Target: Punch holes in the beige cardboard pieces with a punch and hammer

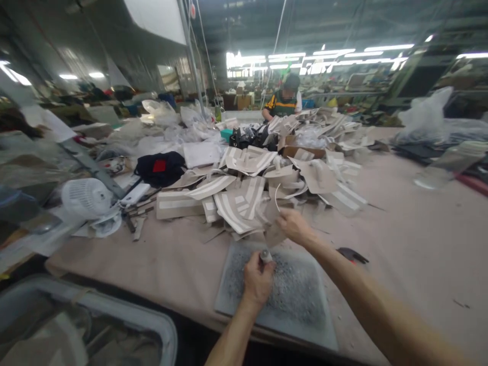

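Note:
Over a grey board (pixel 305 325) covered with dark specks, my left hand (pixel 259 278) is closed round a small pale cylindrical object (pixel 266 255). Farther forward and to the right, my right hand (pixel 295 226) is closed on the edge of a beige piece (pixel 275 235) at the near side of a pile. A thin white curved strip (pixel 277 197) rises beside its fingers. The pile of beige pieces (pixel 244 203) with white stripes lies just beyond both hands.
Pliers (pixel 353 255) lie right of the board. At the left are a white fan (pixel 87 199), a dark blue cloth (pixel 162 169) and a grey bin (pixel 168 325) holding pieces. A clear container (pixel 450 165) stands at the right. Another person (pixel 284 104) is behind the pile.

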`<state>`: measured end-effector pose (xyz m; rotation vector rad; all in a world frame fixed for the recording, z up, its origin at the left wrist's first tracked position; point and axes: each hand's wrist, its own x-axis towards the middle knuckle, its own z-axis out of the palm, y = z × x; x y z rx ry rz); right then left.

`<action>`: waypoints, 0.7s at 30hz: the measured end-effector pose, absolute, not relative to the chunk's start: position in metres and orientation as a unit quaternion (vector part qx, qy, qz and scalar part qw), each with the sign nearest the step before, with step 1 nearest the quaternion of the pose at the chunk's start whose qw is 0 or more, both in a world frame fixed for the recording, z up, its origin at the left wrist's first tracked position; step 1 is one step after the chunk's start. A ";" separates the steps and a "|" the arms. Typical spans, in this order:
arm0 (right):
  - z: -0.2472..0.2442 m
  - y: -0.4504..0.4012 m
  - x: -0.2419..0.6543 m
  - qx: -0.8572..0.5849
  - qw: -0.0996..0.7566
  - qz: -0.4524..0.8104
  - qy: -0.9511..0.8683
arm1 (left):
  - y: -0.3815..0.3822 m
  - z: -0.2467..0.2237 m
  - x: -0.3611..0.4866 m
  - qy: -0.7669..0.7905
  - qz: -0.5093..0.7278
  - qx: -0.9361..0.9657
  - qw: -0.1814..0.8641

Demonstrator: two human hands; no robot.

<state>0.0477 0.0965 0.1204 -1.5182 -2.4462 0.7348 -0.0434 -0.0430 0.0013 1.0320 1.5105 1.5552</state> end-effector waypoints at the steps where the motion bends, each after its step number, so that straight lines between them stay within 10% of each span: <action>1: 0.118 0.082 0.069 -0.509 0.100 0.282 -0.807 | -0.044 0.001 -0.044 0.582 0.616 0.386 0.364; 8: 0.073 -0.074 0.162 -0.519 0.267 0.703 -0.405 | -0.063 -0.002 -0.055 0.600 0.672 0.257 0.351; 21: 0.016 -0.128 0.170 -0.625 0.169 0.633 -0.424 | -0.002 0.014 -0.016 0.508 0.537 0.480 0.473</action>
